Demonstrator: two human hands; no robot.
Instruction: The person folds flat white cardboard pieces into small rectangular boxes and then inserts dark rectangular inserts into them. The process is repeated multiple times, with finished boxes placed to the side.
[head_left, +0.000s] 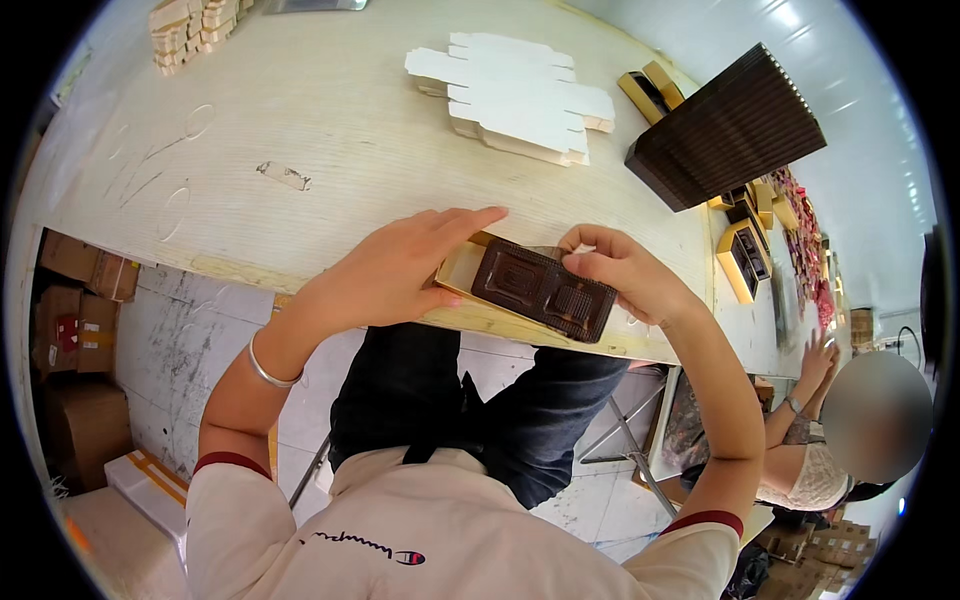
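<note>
At the table's near edge lies a small open box (460, 271), gold along its rim and pale inside. My left hand (385, 265) grips its left end, thumb on the near side and fingers along the far side. A dark brown plastic tray (545, 287) with two square moulded hollows sits tilted, partly in the box, its right end outside. My right hand (625, 272) pinches the tray's far edge near the right end, thumb bent over the index finger. The box's right part is hidden under the tray.
Flat white box blanks (515, 95) are stacked beyond my hands. To their right leans a tall stack of brown trays (725, 130). Gold boxes with brown trays (743, 260) lie farther right. A co-worker (810, 455) sits at the right. Folded cartons (190, 30) stand far left.
</note>
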